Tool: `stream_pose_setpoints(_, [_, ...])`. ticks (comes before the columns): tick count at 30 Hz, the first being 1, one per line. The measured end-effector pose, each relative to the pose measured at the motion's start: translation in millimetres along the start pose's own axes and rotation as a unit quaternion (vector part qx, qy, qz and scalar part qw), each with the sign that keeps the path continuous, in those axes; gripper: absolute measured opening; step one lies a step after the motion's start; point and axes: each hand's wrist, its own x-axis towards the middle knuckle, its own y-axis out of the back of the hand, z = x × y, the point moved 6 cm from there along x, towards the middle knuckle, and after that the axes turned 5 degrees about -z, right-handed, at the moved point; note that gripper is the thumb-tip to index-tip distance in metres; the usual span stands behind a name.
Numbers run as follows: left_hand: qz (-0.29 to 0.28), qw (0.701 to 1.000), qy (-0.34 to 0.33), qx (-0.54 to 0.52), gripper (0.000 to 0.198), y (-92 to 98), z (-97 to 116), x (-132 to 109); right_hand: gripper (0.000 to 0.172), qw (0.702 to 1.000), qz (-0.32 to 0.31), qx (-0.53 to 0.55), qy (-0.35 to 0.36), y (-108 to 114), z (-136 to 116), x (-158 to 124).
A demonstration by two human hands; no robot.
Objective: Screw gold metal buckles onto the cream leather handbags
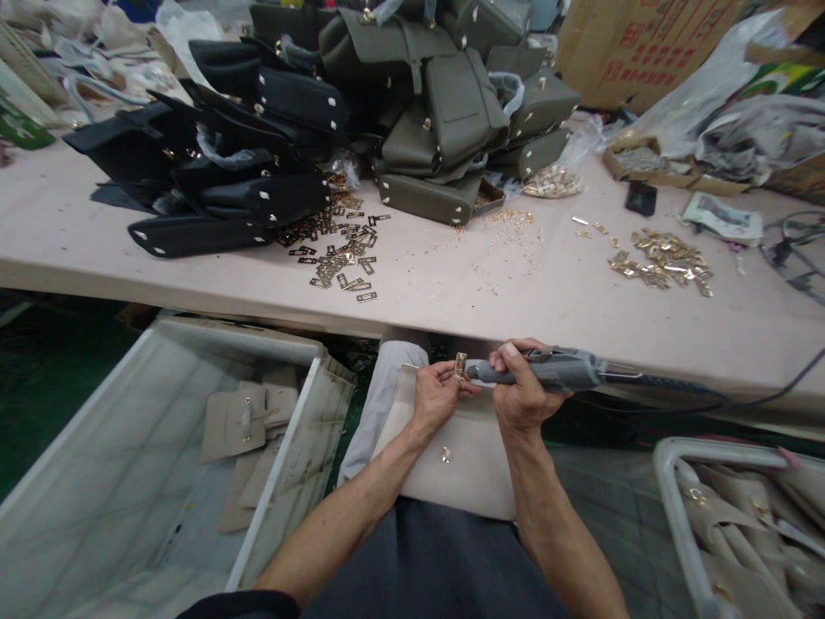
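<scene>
On my lap lies a beige handbag [473, 460] with a small gold clasp on its front. My left hand [442, 395] pinches a small gold metal plate [460, 363] near the bag's upper edge. Wrapped round a grey electric screwdriver [554, 370] is my right hand [525, 391]. The screwdriver lies nearly level, its tip pointing left at the gold plate. Whether the tip touches the plate I cannot tell. A cable runs from the tool's back end to the right.
Black handbags [225, 223] and olive handbags [429, 193] are heaped on the table [258, 288]. Loose dark metal plates [341, 266] and gold plates [670, 258] lie before them. A white bin [302, 378] with beige bags stands left; another crate [670, 507] of beige bags stands right.
</scene>
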Motion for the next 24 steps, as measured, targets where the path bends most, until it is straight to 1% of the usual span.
stream_pose_setpoints(5, [-0.009,1.0,-0.006,0.003,0.022,-0.3,-0.7,0.5,0.011,0.999,-0.023,-0.038,-0.001,-5.3,-2.7,-2.4])
stream_pose_setpoints(12, [-0.018,1.0,-0.017,-0.001,0.027,-2.3,7.2,-5.6,0.018,0.991,-0.073,-0.114,-0.004,-6.6,-1.4,-4.2])
stream_pose_setpoints(15, [-0.018,1.0,-0.016,0.002,0.026,-3.2,8.9,-7.2,0.019,0.982,-0.114,-0.151,-0.009,-6.6,-1.3,-4.9])
stream_pose_setpoints(17, [-0.018,1.0,-0.014,0.007,0.025,-3.7,9.1,-7.7,0.017,0.974,-0.145,-0.171,0.005,-8.1,-4.3,-4.8])
stream_pose_setpoints(19, [-0.015,1.0,-0.01,0.012,0.026,-3.9,8.7,-8.2,0.013,0.965,-0.193,-0.177,0.021,-12.6,-7.6,-4.8])
stream_pose_setpoints(21, [-0.008,1.0,-0.007,0.014,0.03,-3.5,7.8,-8.7,0.01,0.956,-0.244,-0.161,0.021,-18.0,-8.9,-5.4])
stream_pose_setpoints(22, [-0.003,1.0,-0.005,0.012,0.032,-3.2,7.2,-9.1,0.01,0.954,-0.257,-0.151,0.015,-19.5,-9.0,-5.6])
stream_pose_setpoints(24, [0.007,1.0,-0.005,0.003,0.034,-2.1,5.4,-9.9,0.011,0.957,-0.253,-0.141,0.006,-19.0,-9.1,-5.2])
